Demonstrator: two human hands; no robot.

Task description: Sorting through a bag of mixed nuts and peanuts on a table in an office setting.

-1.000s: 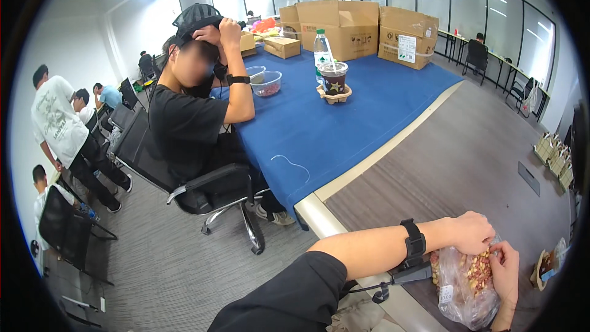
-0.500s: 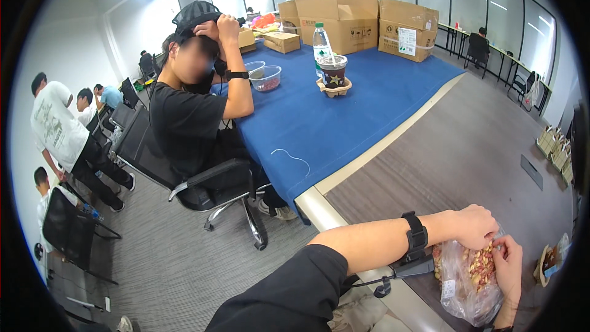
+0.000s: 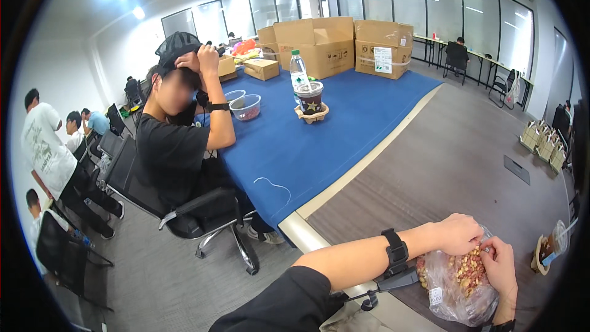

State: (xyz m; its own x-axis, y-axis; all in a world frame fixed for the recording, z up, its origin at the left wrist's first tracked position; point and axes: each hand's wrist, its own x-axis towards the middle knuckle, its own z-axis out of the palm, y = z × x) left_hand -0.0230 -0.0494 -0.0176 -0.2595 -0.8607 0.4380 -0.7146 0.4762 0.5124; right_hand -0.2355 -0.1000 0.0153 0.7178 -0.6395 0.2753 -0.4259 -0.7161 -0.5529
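The clear plastic bag of peanut-like kernels lay on the wood-grain tabletop, directly below both hands in the view, on the side nearer the person. Its longer direction appeared to run from the far end, where the hands met it, back toward the lower edge of the view, though the crumpled plastic made that axis rough. The red and yellow kernels showed most plainly in its upper half, just under the fingers, and a small white label sat on its left side.

The left hand rested across the far edge of the bag, its forearm reaching in from the left with a black wrist strap around it. Its fingers were curled downward and out of sight, so whether they gripped the plastic could not be told. The right hand came up along the bag's right side, fingers bent and tips touching the upper right edge; a pinch there seemed likely but was not certain. Both hands touched the bag, neither clearly nearer, their fingertips close together at its upper right corner. Farther right, a clear cup with a straw stood in a cardboard carrier, apart from the right hand
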